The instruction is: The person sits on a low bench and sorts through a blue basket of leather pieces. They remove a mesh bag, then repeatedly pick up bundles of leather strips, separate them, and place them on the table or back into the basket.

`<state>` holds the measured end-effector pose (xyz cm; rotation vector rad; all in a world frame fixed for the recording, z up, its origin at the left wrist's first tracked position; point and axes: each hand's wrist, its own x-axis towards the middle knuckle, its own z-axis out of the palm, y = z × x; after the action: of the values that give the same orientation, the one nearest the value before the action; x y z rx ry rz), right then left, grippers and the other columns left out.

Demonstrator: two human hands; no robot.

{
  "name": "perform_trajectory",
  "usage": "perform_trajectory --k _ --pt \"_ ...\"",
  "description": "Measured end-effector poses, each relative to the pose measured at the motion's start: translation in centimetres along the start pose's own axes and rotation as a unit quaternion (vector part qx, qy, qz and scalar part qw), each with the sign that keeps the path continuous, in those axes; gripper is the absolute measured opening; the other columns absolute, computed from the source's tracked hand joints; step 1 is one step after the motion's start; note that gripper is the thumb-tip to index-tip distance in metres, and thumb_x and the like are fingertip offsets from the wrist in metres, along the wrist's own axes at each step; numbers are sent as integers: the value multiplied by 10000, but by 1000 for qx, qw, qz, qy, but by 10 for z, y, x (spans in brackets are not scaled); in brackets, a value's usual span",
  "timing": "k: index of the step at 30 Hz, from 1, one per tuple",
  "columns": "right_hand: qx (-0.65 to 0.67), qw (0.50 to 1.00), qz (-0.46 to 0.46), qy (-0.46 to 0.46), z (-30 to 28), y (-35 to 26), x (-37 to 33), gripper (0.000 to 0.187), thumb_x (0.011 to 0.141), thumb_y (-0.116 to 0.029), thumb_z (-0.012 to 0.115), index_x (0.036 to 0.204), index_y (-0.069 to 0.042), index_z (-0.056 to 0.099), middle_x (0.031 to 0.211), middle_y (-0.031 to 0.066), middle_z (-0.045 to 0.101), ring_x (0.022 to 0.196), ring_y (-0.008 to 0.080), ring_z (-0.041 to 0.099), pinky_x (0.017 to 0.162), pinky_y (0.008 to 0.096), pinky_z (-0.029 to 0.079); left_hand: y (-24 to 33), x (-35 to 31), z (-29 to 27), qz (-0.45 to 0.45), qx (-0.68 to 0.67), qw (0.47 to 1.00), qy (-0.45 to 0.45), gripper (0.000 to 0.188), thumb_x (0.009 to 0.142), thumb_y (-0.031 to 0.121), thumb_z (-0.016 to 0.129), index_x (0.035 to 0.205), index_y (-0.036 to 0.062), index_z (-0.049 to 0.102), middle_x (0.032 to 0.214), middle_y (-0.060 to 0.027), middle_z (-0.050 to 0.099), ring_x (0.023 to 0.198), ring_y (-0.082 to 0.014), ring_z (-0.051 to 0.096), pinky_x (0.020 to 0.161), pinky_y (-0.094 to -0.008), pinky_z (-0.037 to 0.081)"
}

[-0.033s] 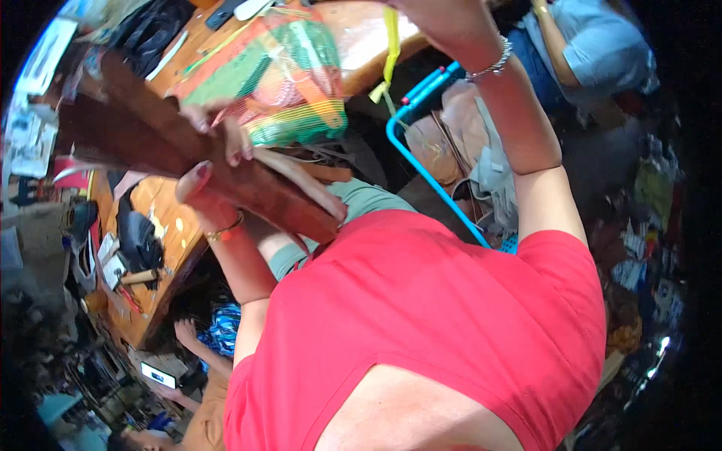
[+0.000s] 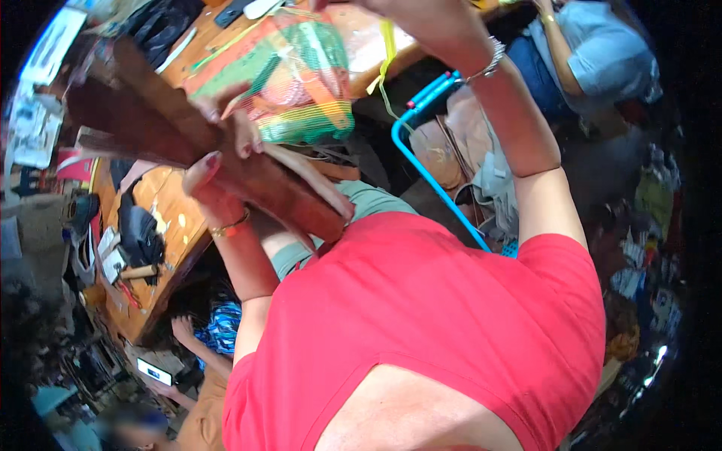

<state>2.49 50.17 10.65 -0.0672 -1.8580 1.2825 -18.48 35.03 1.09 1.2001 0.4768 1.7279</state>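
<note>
A long folded piece of brown leather (image 2: 278, 188) runs aslant from my lap toward the far left, with a paler strip along its right edge. My left hand (image 2: 226, 143) is wrapped round its middle, thumb on the near side and fingers coming over the far side. The upper end of the leather is blurred. High at the top edge, my right hand (image 2: 436, 26) is raised away from the leather. Its fingers are mostly cut off by the picture's edge, so what they hold, if anything, is hidden. A yellow ribbon (image 2: 386, 52) hangs just below it.
A striped mesh bag (image 2: 308, 83) lies on the wooden table (image 2: 177, 203), beside dark cloth and a wooden-handled tool (image 2: 139, 271). A blue-framed basket (image 2: 436, 173) with leather pieces stands at my right. One person sits far right; another holds a phone (image 2: 154, 372) at lower left.
My right hand has shifted slightly left. The leather and my left hand appear a little further right, as does the table behind them. The left hand's grip stays on the leather.
</note>
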Motion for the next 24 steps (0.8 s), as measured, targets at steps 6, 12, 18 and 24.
perform_trajectory --k 6,12,18,24 --pt "-124 989 -37 -71 102 52 25 128 850 -51 608 950 3 549 739 111 612 636 186 615 600 314 491 45 -6 -10 -53 0 996 78 473 732 124 568 1165 2 423 819 -180 583 822 -246 559 831 -350 453" --pt "-14 992 -22 -120 124 51 10 120 815 49 535 925 8 559 748 125 648 760 204 673 665 314 513 46 -14 -8 -25 -1 998 65 430 783 106 565 1180 -3 443 822 -149 593 852 -223 597 822 -328 475" --pt "-86 982 -27 -166 112 39 -3 164 859 53 525 1007 7 576 803 89 656 741 126 636 665 251 491 63 -21 14 48 183 945 265 372 785 16 611 1132 -50 495 880 -145 610 778 -209 631 711 -305 527" --pt "26 981 91 -167 101 34 -7 122 908 -30 581 1016 26 594 835 58 650 707 95 628 689 228 510 127 -63 -4 160 231 910 305 362 744 -55 634 1084 -65 509 906 -135 579 724 -205 619 676 -323 536"
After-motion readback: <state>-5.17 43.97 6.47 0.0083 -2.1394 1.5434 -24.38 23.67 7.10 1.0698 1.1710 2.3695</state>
